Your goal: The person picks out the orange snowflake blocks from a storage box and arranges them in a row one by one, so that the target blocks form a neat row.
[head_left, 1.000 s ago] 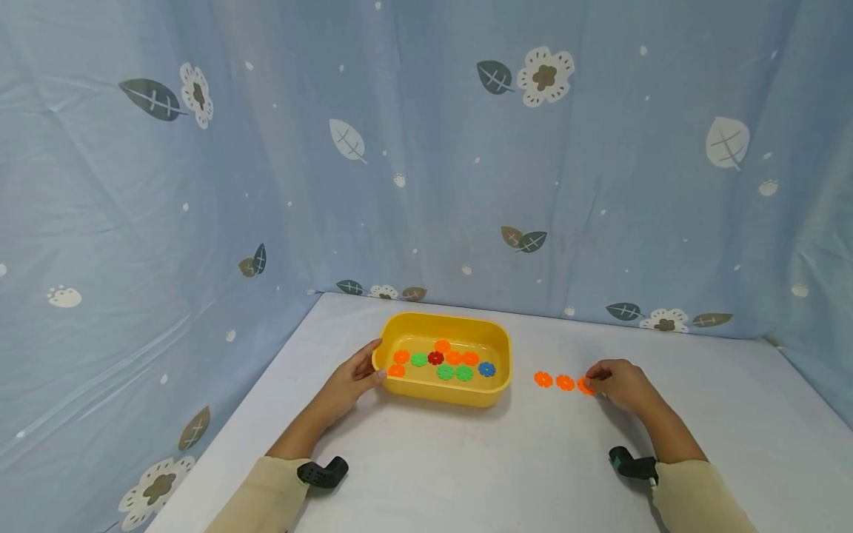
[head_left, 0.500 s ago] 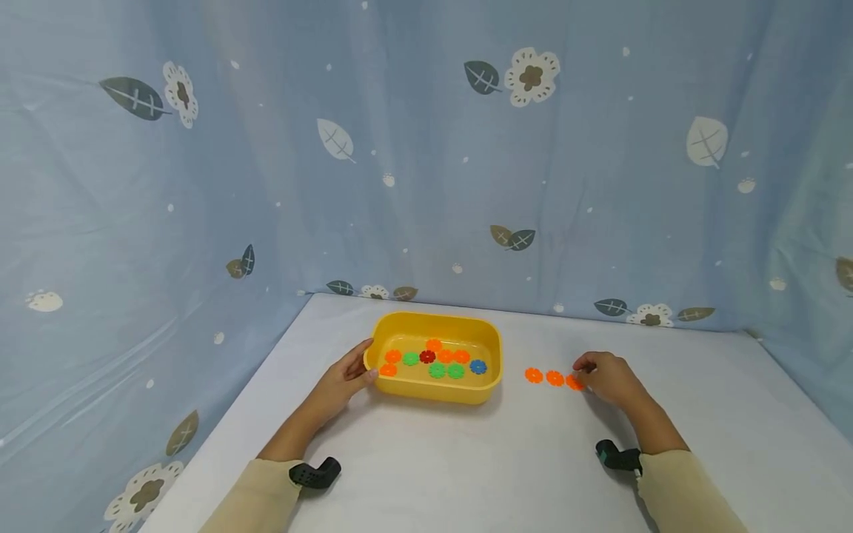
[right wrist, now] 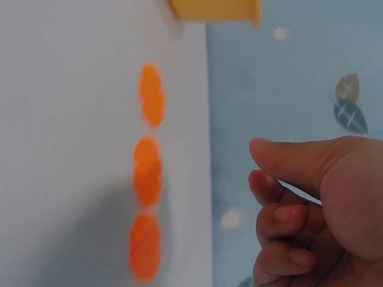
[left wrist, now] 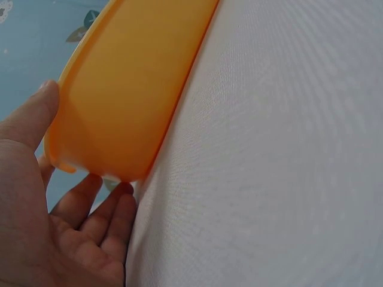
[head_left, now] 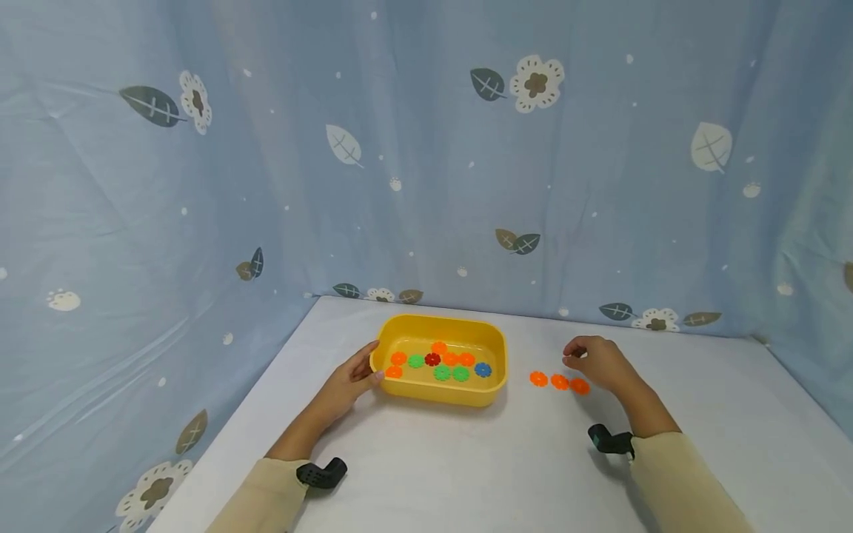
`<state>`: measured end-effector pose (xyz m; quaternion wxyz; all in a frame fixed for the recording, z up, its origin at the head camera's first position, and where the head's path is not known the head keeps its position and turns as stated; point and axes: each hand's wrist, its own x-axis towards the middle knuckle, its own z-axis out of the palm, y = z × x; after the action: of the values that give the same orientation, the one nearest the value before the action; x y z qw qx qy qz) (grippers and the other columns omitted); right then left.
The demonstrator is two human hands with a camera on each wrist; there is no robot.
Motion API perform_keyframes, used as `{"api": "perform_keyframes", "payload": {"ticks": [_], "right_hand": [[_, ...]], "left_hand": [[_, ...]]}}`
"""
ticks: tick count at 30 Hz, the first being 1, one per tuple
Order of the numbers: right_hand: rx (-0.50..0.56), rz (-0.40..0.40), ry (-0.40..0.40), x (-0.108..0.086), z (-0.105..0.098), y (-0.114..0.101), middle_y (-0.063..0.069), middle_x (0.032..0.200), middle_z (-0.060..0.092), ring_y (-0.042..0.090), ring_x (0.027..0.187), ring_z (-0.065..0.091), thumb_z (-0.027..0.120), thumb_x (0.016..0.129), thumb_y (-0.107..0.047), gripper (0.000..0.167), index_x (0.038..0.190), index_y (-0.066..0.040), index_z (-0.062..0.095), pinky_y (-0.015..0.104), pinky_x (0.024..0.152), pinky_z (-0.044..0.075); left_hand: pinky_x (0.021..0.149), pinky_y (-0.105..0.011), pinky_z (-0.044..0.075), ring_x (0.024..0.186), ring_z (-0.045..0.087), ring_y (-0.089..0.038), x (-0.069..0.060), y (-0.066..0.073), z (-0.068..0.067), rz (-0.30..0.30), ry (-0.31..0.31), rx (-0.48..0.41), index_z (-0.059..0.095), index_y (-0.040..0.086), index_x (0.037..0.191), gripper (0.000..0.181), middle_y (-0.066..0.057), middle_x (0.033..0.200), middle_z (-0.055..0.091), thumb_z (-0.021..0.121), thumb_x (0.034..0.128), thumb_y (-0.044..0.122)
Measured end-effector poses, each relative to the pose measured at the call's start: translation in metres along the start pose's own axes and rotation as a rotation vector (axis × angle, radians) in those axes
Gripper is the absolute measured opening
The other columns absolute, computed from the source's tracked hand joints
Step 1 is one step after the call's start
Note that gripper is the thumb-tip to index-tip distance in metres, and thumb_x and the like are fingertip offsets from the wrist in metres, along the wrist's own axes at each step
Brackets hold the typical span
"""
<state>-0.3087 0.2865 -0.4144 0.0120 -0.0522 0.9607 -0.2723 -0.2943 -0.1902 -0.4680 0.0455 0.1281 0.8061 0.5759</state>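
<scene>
At the left end of a yellow tub [head_left: 433, 392], my left hand [head_left: 348, 379] grips the wall, thumb at the rim. The left wrist view shows the fingers [left wrist: 111, 206] curled against the end of the tub [left wrist: 125, 95]. To the tub's right lie three orange flower-shaped discs in a row: one on the left [head_left: 538, 379], a middle one [head_left: 560, 382] and one on the right [head_left: 580, 386]. Just above them my right hand [head_left: 600, 361] is raised, holding nothing. In the right wrist view this hand [right wrist: 317, 209] has loosely curled fingers and a small gap between thumb and forefinger.
Inside the tub lie several orange and green discs, a red one [head_left: 432, 359] and a blue one [head_left: 483, 369]. A white cloth [head_left: 453, 466] covers the table. Behind it hangs a blue patterned curtain [head_left: 426, 192]. Each wrist carries a black device.
My right hand has let go of the rightmost orange disc and risen up and to the left. The left hand keeps its hold on the tub. The head view has shifted slightly.
</scene>
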Motion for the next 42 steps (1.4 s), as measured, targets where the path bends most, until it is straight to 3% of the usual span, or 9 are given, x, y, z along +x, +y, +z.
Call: {"api": "perform_keyframes", "payload": {"ticks": [10,15,22,31,34,42], "right_hand": [[0.040,-0.033,-0.027,0.026,0.009,-0.042,0.005,0.096,0.064,0.024,0.085,0.056,0.066,0.094,-0.019,0.015,0.102,-0.008,0.067,0.041,0.077,0.053],[0.079,-0.063,-0.022,0.035,0.017,-0.063,0.004,0.097,0.064,0.024,0.087,0.056,0.066,0.093,-0.019,0.014,0.102,-0.008,0.067,0.040,0.079,0.053],[0.110,-0.109,-0.042,0.042,0.029,-0.092,0.004,0.096,0.064,0.022,0.086,0.057,0.066,0.094,-0.017,0.013,0.102,-0.007,0.069,0.038,0.077,0.054],[0.072,-0.164,-0.075,0.044,0.039,-0.119,0.004,0.092,0.063,0.022,0.084,0.056,0.067,0.093,-0.015,0.013,0.103,-0.006,0.069,0.033,0.074,0.053],[0.043,-0.174,-0.098,0.043,0.043,-0.127,0.003,0.090,0.063,0.022,0.082,0.055,0.068,0.092,-0.016,0.014,0.102,-0.006,0.069,0.033,0.073,0.053],[0.043,-0.189,-0.128,0.048,0.058,-0.143,0.002,0.089,0.063,0.019,0.081,0.057,0.070,0.090,-0.015,0.019,0.106,-0.005,0.070,0.033,0.075,0.053]], "left_hand": [[0.107,-0.048,0.036,0.136,0.039,-0.031,-0.001,0.001,0.001,-0.023,0.028,0.001,0.035,0.030,0.152,0.066,-0.009,0.154,0.034,0.066,0.0944,0.028],[0.106,-0.043,0.039,0.135,0.042,-0.026,-0.001,0.002,0.001,-0.012,0.018,0.000,0.034,0.028,0.153,0.065,-0.009,0.152,0.038,0.065,0.0951,0.027],[0.108,-0.046,0.035,0.137,0.036,-0.035,-0.015,0.037,0.000,-0.027,-0.029,-0.018,0.030,0.014,0.154,0.073,-0.015,0.155,0.030,0.068,0.0930,0.030],[0.106,-0.043,0.038,0.136,0.037,-0.034,-0.017,0.042,-0.001,-0.018,-0.037,-0.010,0.029,0.012,0.154,0.072,-0.019,0.154,0.031,0.067,0.0942,0.027],[0.106,-0.043,0.038,0.136,0.038,-0.034,-0.014,0.038,-0.002,-0.023,-0.040,0.005,0.028,0.012,0.155,0.074,-0.018,0.154,0.031,0.066,0.0941,0.028],[0.107,-0.045,0.037,0.136,0.039,-0.031,-0.003,0.006,0.002,-0.016,0.007,-0.026,0.031,0.019,0.154,0.067,-0.014,0.153,0.034,0.065,0.0956,0.021]]}}
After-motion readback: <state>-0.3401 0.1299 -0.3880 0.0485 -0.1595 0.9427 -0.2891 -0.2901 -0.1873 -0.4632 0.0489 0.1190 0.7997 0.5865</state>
